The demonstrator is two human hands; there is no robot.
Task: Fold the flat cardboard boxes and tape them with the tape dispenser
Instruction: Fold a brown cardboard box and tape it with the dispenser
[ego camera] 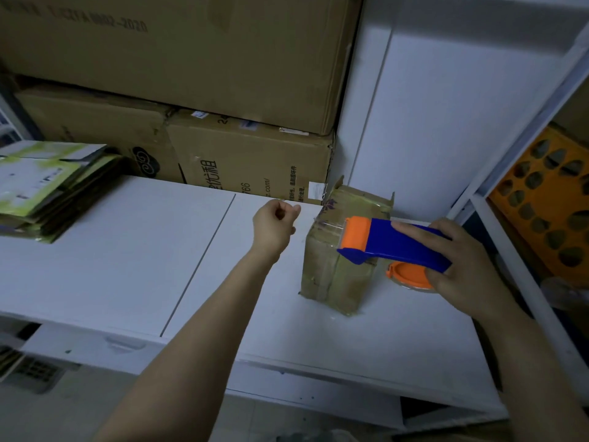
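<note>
A small brown cardboard box point(331, 269) stands folded on the white table point(134, 250) at the right, with clear tape across its top and two flaps sticking up at its far end. My right hand point(459, 266) grips a blue and orange tape dispenser point(395, 242), whose orange blade end rests over the box's top. My left hand point(275, 224) hovers just left of the box, fingers curled loosely with nothing in them, not touching it. A stack of flat green and white cardboard boxes point(47, 183) lies at the table's far left.
Large brown cartons point(197, 74) are stacked against the back of the table. A white wall panel point(446, 106) rises behind the box. At the right, a white shelf frame point(516, 173) holds an orange perforated tray point(548, 199).
</note>
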